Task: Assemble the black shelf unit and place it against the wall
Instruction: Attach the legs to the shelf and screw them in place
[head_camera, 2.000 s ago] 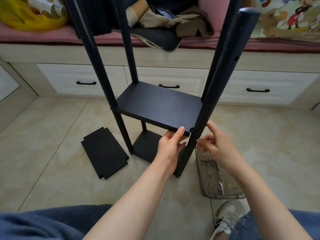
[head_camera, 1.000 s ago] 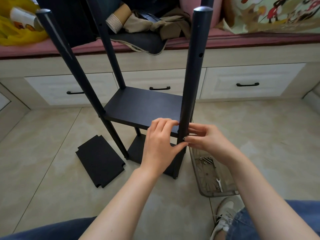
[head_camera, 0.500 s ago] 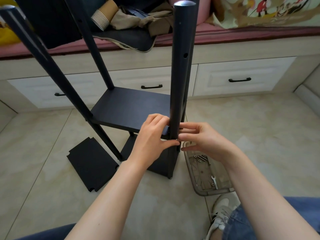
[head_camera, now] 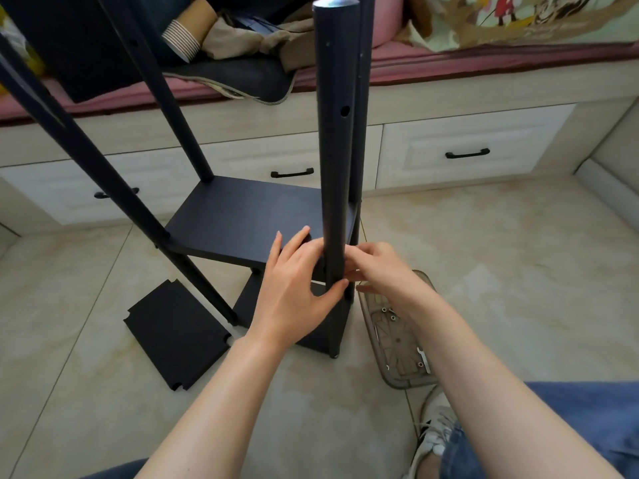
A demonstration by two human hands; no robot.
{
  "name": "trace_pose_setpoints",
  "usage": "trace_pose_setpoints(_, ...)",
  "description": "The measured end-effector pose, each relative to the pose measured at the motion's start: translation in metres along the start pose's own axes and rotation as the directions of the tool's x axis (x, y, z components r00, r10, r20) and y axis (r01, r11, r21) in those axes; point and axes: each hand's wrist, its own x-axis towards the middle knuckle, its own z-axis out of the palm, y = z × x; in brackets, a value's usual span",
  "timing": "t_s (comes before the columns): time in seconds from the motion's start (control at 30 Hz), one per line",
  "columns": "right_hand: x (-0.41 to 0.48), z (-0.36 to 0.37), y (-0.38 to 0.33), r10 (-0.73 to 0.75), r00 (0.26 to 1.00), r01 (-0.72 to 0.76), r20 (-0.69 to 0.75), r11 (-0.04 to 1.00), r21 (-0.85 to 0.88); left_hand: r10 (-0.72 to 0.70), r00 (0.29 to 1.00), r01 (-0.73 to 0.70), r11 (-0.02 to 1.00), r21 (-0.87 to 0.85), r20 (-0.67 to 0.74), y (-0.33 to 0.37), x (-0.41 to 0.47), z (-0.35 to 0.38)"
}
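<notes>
Tiled floor (head_camera: pixel 484 271) before a drawer bench (head_camera: pixel 466 133). Black shelf unit (head_camera: pixel 242 216): upright at centre, two shelves fitted. Left hand (head_camera: pixel 297 288): fingers over the upper shelf's near corner, thumb wrapped round near post (head_camera: pixel 335 150). Right hand (head_camera: pixel 383 271): curled fingertips against that post; any pinch cannot be told. Loose panel (head_camera: pixel 176 333), left; clear tray (head_camera: pixel 397 340) of hardware, right.

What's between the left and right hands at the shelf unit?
The near post, upright, at the middle shelf corner. The left hand grips it; the right hand touches it with its fingertips. Head view.
</notes>
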Motion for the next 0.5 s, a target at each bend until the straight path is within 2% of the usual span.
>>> trace_pose_setpoints(0.23, 0.0, -0.005, 0.008, 0.029, 0.998, -0.031, 0.061, 0.999, 0.041, 0.013, 1.0, -0.014, 0.99, 0.14, 0.009, -0.001, -0.008, -0.001)
trace_pose_setpoints(0.33, -0.001, -0.011, 0.021, 0.032, 0.994, -0.057, 0.104, 0.969, 0.241, 0.068, 0.997, -0.059, 0.977, 0.205, -0.035, -0.003, -0.011, 0.004)
trace_pose_setpoints(0.4, 0.0, -0.018, 0.038, 0.097, 0.993, -0.115, 0.067, 0.922, 0.369, 0.094, 0.993, -0.074, 0.969, 0.236, -0.072, -0.005, -0.012, 0.009)
trace_pose_setpoints(0.5, 0.004, -0.031, 0.079, 0.268, 0.961, -0.225, -0.072, 0.902, 0.368, 0.111, 0.987, -0.077, 0.96, 0.268, -0.117, -0.008, -0.012, 0.014)
